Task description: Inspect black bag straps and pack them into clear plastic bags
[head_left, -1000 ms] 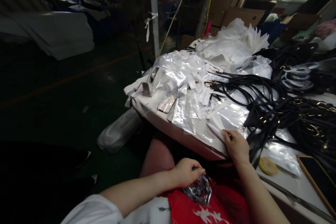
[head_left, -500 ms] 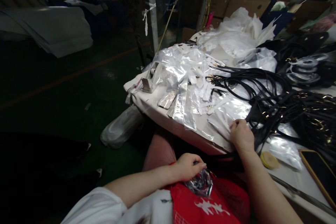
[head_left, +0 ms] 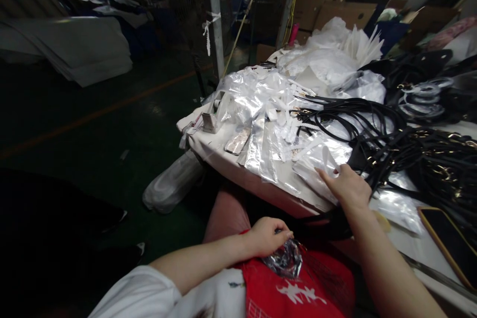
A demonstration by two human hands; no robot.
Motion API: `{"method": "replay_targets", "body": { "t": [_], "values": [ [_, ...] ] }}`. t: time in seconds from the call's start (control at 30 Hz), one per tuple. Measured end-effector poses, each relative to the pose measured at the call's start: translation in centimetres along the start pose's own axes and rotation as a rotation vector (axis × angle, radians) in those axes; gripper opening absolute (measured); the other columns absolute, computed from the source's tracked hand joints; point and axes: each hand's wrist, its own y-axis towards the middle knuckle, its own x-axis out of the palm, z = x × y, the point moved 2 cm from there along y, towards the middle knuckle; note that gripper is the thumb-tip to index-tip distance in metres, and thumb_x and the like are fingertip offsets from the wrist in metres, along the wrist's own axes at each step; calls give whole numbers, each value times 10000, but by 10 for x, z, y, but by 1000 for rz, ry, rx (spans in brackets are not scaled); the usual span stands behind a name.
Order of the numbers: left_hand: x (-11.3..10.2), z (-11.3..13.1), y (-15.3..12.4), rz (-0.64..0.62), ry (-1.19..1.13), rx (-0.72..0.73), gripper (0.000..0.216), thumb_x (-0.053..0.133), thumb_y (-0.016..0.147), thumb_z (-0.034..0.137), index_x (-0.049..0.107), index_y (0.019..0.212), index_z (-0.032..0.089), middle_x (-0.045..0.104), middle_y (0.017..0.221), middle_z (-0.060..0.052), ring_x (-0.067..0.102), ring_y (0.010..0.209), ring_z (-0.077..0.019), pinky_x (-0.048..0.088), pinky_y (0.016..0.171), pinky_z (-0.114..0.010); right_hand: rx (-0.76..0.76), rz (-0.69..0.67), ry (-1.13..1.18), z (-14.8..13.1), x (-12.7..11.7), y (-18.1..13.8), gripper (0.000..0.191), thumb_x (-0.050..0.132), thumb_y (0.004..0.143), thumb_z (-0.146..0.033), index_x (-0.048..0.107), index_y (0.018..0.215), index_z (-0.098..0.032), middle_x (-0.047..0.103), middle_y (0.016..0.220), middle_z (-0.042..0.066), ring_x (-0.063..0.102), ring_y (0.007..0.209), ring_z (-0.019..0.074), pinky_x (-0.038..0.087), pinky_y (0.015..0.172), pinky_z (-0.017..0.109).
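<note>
My left hand rests on my lap, its fingers closed round a dark strap coiled in a clear plastic bag. My right hand is at the table's front edge, over a stack of flat clear plastic bags. A raised corner of a thin clear bag stands up at its thumb and fingers, which seem to grip it. Just beyond that hand lie black straps with gold-coloured clasps. A red apron with white lettering lies beneath the bagged strap.
White tags and crumpled clear plastic cover the middle of the table. A tape dispenser is at its left corner. To the right lies a phone. A metal post rises behind; a wrapped bundle is below.
My right hand has turned and shifted slightly right, and a clear bag's corner has lifted from the stack. My left hand stays put with the bagged strap. The view has shifted slightly.
</note>
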Motion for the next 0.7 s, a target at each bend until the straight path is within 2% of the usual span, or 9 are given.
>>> {"method": "replay_targets", "body": {
  "t": [0.13, 0.23, 0.37, 0.5, 0.57, 0.7],
  "values": [
    [0, 3, -3, 14, 11, 7, 319, 572, 850, 405, 762, 895, 152, 743, 812, -42, 635, 736, -167, 452, 665, -231, -109, -51, 78, -5, 7, 1, 488, 416, 885, -589, 675, 873, -175, 708, 806, 158, 663, 789, 328, 425, 656, 380],
    [0, 3, -5, 6, 18, 28, 313, 570, 853, 402, 763, 909, 162, 741, 819, -33, 627, 733, -159, 450, 664, -225, -271, -153, 191, -13, 16, 3, 415, 409, 894, -492, 678, 775, -199, 712, 800, 115, 648, 783, 275, 429, 690, 356],
    [0, 2, -5, -5, 48, 25, 318, 572, 855, 394, 764, 935, 154, 743, 847, -41, 636, 764, -168, 452, 681, -230, -445, -292, 382, -21, 19, 3, 437, 445, 840, -539, 647, 625, -217, 725, 832, 101, 645, 838, 266, 463, 784, 355],
    [0, 5, -5, -3, 58, 14, 309, 570, 863, 384, 761, 938, 154, 745, 873, -39, 641, 781, -170, 458, 712, -234, -539, -397, 566, -22, 12, 2, 546, 468, 810, -664, 592, 505, -228, 749, 1038, 100, 655, 981, 292, 487, 865, 366],
    [1, 5, -5, -4, 58, 12, 309, 568, 868, 387, 759, 933, 153, 744, 868, -38, 641, 771, -168, 460, 719, -237, -528, -358, 618, -22, 8, 1, 563, 459, 814, -688, 607, 531, -224, 742, 1064, 108, 657, 985, 290, 492, 863, 369],
    [0, 1, -6, 11, 48, 28, 313, 564, 869, 390, 758, 927, 152, 742, 859, -40, 644, 776, -174, 462, 713, -242, -392, -140, 644, -18, -8, -21, 563, 345, 897, -642, 676, 792, -199, 717, 824, 99, 654, 809, 255, 486, 764, 362]
  ]
}}
